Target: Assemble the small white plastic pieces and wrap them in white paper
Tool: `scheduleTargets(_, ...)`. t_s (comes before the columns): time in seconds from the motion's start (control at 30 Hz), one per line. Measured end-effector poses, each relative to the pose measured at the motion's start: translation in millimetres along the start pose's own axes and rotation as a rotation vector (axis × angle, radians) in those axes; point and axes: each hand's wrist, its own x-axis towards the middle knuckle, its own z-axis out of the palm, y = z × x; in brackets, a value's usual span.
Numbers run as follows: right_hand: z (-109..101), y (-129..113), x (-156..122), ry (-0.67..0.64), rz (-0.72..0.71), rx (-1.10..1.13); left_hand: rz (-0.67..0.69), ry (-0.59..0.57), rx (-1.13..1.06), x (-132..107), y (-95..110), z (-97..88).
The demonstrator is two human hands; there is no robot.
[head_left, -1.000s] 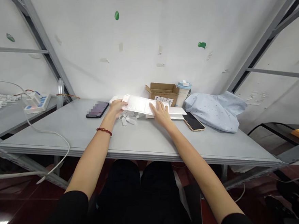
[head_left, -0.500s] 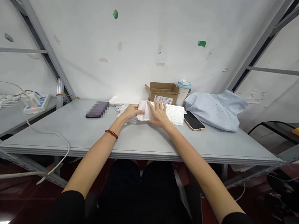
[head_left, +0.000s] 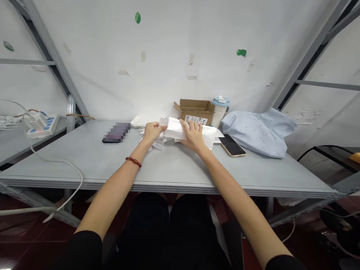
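My left hand (head_left: 152, 132) pinches the translucent end of a thin wrapper (head_left: 163, 122). The wrapper joins the left end of a white folded paper packet (head_left: 174, 129), which looks like tissues; its exact kind I cannot tell. From above, my right hand (head_left: 195, 137) grips the packet, its fingers bent over the middle and the thumb at the near side. More white sheets (head_left: 217, 134) stick out to the right under the packet. Crumpled clear plastic (head_left: 159, 144) lies beside my left hand.
An open cardboard box (head_left: 196, 107) and a blue-lidded cup (head_left: 219, 111) stand by the wall. A phone (head_left: 232, 145) and light blue cloth (head_left: 257, 130) lie to the right. Leftward are a blurred-out dark phone-like object (head_left: 116, 132), a power strip (head_left: 44, 126) and a white cable (head_left: 73, 165).
The packet has turned and been raised at its left end, so a smooth white face now shows. My left hand has shifted slightly left, with the translucent end in its fingers.
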Motion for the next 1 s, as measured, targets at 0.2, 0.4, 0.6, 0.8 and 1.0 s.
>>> scheduleTargets(0.2, 1.6, 7.9, 1.7, 0.015, 0.075, -0.006, 0.001, 0.1, -0.099, 8.7, 4.3, -11.8)
scheduleTargets(0.4, 2.3, 17.8, 1.0, 0.035, 0.159, -0.008, 0.052, 0.076, 0.201, 18.1, 1.1, -41.7)
scheduleTargets(0.6, 6.8, 23.1, 1.2, 0.03, 0.184, -0.02, 0.263, -0.196, 0.604, 12.9, -2.8, -44.6)
scheduleTargets(0.8, 8.2, 22.7, 1.7, 0.025, 0.191, -0.016, 0.352, -0.238, 0.8, 14.1, -13.1, -36.4)
scheduleTargets(1.0, 3.9, 20.2, 0.8, -0.002, 0.202, -0.004, 0.345, -0.245, 0.741, 12.0, -10.0, -37.1)
